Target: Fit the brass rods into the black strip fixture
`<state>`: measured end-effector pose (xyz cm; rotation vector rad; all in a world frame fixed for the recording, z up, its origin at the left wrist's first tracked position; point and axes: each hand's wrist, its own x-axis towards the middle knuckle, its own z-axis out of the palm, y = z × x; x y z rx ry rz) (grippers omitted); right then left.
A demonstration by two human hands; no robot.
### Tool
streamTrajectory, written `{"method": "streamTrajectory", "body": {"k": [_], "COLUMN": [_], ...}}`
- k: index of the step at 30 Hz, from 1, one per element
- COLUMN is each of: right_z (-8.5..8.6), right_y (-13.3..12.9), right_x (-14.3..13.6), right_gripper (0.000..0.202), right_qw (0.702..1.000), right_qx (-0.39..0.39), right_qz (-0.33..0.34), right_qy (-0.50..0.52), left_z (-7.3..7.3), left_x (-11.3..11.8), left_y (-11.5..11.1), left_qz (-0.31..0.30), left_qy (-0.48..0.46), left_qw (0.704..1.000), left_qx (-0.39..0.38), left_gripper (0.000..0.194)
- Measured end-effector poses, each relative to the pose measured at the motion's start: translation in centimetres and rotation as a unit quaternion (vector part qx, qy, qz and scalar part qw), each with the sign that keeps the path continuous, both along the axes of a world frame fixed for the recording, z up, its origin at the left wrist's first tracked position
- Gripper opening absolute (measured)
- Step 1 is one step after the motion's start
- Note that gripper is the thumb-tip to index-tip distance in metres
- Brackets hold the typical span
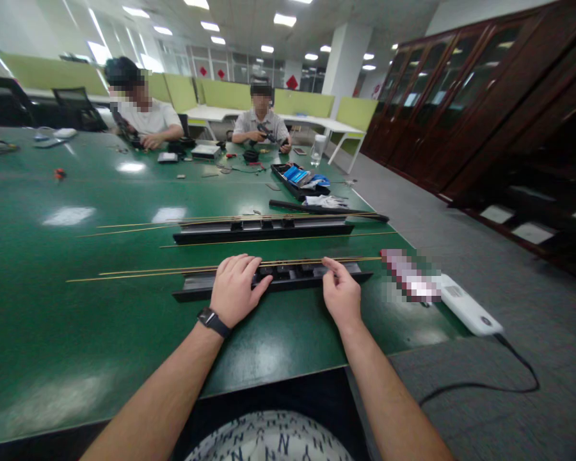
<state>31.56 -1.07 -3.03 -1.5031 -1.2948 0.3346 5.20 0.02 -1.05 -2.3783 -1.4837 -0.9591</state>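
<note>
A long black channel-shaped housing [288, 280] lies crosswise in front of me on the green table. Thin brass-coloured rods [144, 274] run along its far edge and stick out past its left end. My left hand [237, 288] rests over the left half of the housing, fingers stretched flat across the rods and thumb out to the side. At the right half is my right hand [342, 291], its fingers curled and the index fingertip at the rods; whether it grips one is hidden. Beyond them a second black housing [264, 232] carries more rods, and a single rod [211, 244] lies between the two.
A blurred-out pinkish object [410, 275] and a white corded device [468, 307] sit at the right table edge. Farther back are a long black bar [336, 210], white gloves [326, 201] and a black tray [297, 182] with blue packets. Two people sit across the table, handling parts.
</note>
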Motion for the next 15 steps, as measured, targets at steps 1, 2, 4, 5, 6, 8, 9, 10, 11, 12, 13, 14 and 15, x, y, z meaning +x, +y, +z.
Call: {"method": "streamTrajectory", "body": {"k": [1, 2, 4, 5, 6, 8, 9, 10, 11, 12, 13, 14, 15], "right_z": [-0.07, -0.14, -0.25, -0.27, -0.27, -0.22, -0.17, -0.11, -0.05, 0.00, 0.05, 0.09, 0.13], "right_y": [0.04, 0.08, 0.13, 0.13, 0.13, 0.08, 0.05, 0.01, -0.02, -0.05, -0.08, -0.10, -0.12], "right_x": [0.02, 0.03, 0.04, 0.03, 0.01, -0.03, -0.05, -0.07, -0.08, -0.09, -0.09, -0.09, -0.09], "right_gripper": [0.042, 0.041, 0.041, 0.041, 0.041, 0.040, 0.039, 0.039, 0.039, 0.039, 0.040, 0.041, 0.041], "right_qw": [1.000, 1.000, 1.000, 1.000, 0.999, 0.999, 0.999, 0.999, 0.999, 0.999, 1.000, 1.000, 1.000], "right_qx": [0.001, 0.003, 0.010, 0.014, 0.016, 0.017, 0.016, 0.013, 0.010, 0.007, 0.004, 0.001, -0.001], "right_qz": [0.000, 0.002, 0.011, 0.018, 0.025, 0.035, 0.036, 0.036, 0.033, 0.030, 0.027, 0.023, 0.021], "right_qy": [0.003, 0.006, 0.012, 0.014, 0.015, 0.008, 0.002, -0.004, -0.009, -0.013, -0.015, -0.016, -0.016], "left_z": [0.00, 0.00, -0.02, -0.03, -0.05, -0.07, -0.08, -0.09, -0.09, -0.08, -0.08, -0.08, -0.07], "left_x": [0.00, 0.00, 0.00, 0.01, 0.01, 0.02, 0.02, 0.02, 0.02, 0.02, 0.02, 0.02, 0.03], "left_y": [0.00, 0.01, 0.02, 0.02, 0.02, 0.02, 0.02, 0.02, 0.02, 0.03, 0.03, 0.04, 0.05], "left_qz": [0.000, 0.000, 0.001, 0.001, 0.002, 0.002, 0.002, 0.003, 0.002, 0.002, 0.002, 0.002, 0.002], "left_qy": [0.000, 0.000, -0.001, -0.001, 0.000, 0.001, 0.001, 0.000, 0.000, -0.002, -0.003, -0.004, -0.005], "left_qw": [1.000, 1.000, 1.000, 1.000, 1.000, 1.000, 1.000, 1.000, 1.000, 1.000, 1.000, 1.000, 1.000], "left_qx": [0.000, 0.001, 0.002, 0.003, 0.004, 0.006, 0.005, 0.005, 0.004, 0.003, 0.002, 0.001, 0.001], "left_gripper": [0.039, 0.039, 0.039, 0.039, 0.039, 0.040, 0.040, 0.040, 0.040, 0.040, 0.040, 0.039, 0.040]}}
